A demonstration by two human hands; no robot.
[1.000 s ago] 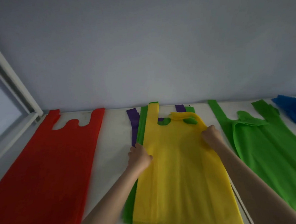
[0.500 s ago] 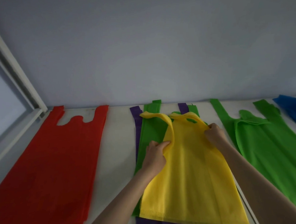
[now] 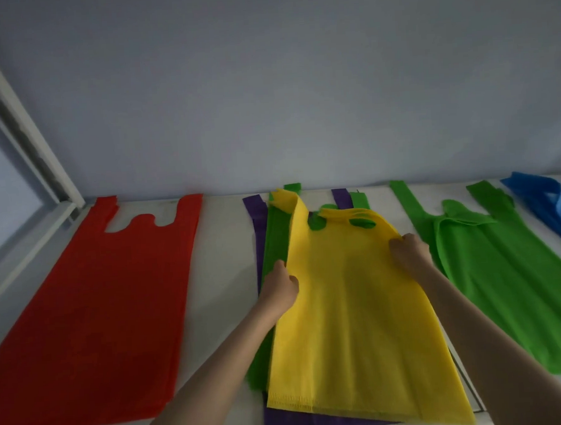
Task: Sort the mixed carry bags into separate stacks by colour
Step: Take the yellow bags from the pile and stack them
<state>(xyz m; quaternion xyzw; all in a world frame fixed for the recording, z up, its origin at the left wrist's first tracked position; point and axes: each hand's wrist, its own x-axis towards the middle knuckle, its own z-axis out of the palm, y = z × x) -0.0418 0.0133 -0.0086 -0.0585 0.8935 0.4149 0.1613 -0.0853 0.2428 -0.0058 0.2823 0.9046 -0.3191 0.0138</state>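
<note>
You have the yellow bag [image 3: 355, 322] by both side edges: your left hand [image 3: 279, 289] is clenched on its left edge, your right hand [image 3: 409, 252] on its right edge, fingers [image 3: 398, 246] curled over the cloth just below the right handle. The step in hand looks like peeling this bag off the mixed pile [image 3: 276, 245], where a green bag [image 3: 274, 242] lies directly beneath your left fingers and a purple bag [image 3: 256, 213] peeks out beyond that, further to the left and below the yellow hem.

The bag lies in front of you, mostly flat. Its long axis runs away from you: hem nearest you, handles pointing at the wall [image 3: 298, 96] past your fingertips. The left handle stands up slightly; the right one folds over towards the middle.

No yellow stack shows anywhere, so the next move probably calls for starting one. Left of your left hand is a bare strip of table [image 3: 225, 265], then the red stack [image 3: 97, 305]. Right of your right hand the green stack [image 3: 493, 281] sits near, with the blue bags [image 3: 548, 209] beyond it. The bare strip looks like the likeliest spot, though I can't tell whether it is wide enough. Lift with both grips level so the limp cloth doesn't drag the green bag along, and keep the handles pointing away as the other stacks do
</note>
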